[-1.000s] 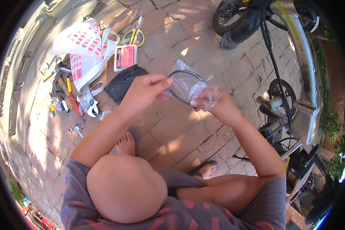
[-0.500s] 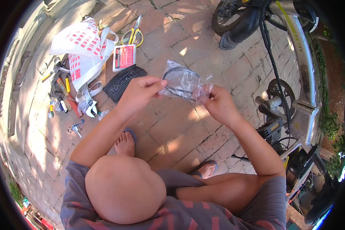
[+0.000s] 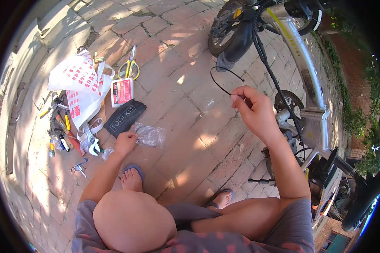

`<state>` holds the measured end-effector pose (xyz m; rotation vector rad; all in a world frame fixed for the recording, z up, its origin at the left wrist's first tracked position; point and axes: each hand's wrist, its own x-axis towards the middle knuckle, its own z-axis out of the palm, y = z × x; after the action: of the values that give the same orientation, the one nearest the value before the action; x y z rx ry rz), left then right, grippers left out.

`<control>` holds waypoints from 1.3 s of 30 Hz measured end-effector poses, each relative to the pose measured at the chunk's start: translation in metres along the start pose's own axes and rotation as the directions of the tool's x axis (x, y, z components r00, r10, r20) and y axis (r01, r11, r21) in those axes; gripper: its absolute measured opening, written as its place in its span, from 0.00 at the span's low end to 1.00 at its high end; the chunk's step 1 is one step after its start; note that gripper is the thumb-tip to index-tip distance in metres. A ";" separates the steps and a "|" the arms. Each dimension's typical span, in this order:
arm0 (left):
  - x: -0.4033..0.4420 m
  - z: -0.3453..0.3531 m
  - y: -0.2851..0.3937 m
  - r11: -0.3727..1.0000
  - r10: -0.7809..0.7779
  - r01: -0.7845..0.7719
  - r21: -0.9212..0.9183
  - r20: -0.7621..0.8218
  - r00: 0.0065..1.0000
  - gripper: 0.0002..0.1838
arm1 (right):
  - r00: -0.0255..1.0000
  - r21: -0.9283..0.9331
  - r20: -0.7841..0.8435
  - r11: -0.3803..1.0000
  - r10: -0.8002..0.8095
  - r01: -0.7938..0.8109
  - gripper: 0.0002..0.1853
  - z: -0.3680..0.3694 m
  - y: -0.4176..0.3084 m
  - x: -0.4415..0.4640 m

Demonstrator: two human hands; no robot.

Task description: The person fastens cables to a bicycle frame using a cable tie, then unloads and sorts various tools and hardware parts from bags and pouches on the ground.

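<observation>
Pinched in my right hand is a thin black cable, which curls up and away from the fingers in an open loop. Its far end has a small dark tip. My left hand is low on the left, fingers closed on the edge of a crumpled clear plastic bag. The bag is at the paving, just below the black TOOLKIT pouch. Whether it touches the ground I cannot tell.
A bicycle frame with a wheel and hanging braided black cord stands at right. On the left lie yellow-handled scissors, a red-and-white box, a printed white bag, an adjustable wrench and several hand tools.
The cable has come out of the plastic bag and is now in my right hand. My left hand has carried the bag down and left. The camera view has shifted.
</observation>
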<state>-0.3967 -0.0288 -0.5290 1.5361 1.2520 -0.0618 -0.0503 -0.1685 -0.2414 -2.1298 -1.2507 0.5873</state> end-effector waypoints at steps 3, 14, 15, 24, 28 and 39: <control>-0.018 0.001 0.022 0.857 0.374 -0.253 0.448 -0.206 0.904 0.12 | 1.000 0.119 -0.006 0.993 -0.011 0.012 0.05 -0.015 -0.011 -0.003; -0.098 -0.034 0.371 0.243 0.896 -0.967 0.082 0.364 0.256 0.23 | 0.994 0.057 0.084 0.996 -0.075 0.070 0.03 -0.117 -0.061 -0.020; -0.098 -0.025 0.388 0.509 0.765 -0.853 -0.113 0.514 0.388 0.19 | 0.997 0.149 0.021 0.986 -0.080 0.077 0.04 -0.131 -0.051 -0.014; -0.033 0.114 0.444 0.724 0.642 -0.243 -0.645 0.504 0.578 0.10 | 0.898 0.103 -0.174 0.915 0.404 -0.391 0.10 -0.247 -0.005 0.053; -0.008 0.167 0.435 0.712 0.421 -0.016 -0.702 0.409 0.810 0.10 | 0.888 0.045 -0.198 0.909 0.415 -0.415 0.12 -0.231 0.035 0.085; 0.025 0.220 0.492 0.082 0.554 0.554 -0.828 0.500 0.665 0.10 | 0.781 0.258 -0.190 0.798 0.595 -0.545 0.13 -0.237 0.031 0.083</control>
<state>0.0852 -0.0964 -0.2962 0.0294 0.2340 0.1543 0.1576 -0.1706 -0.0965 -2.3206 -0.3593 0.6130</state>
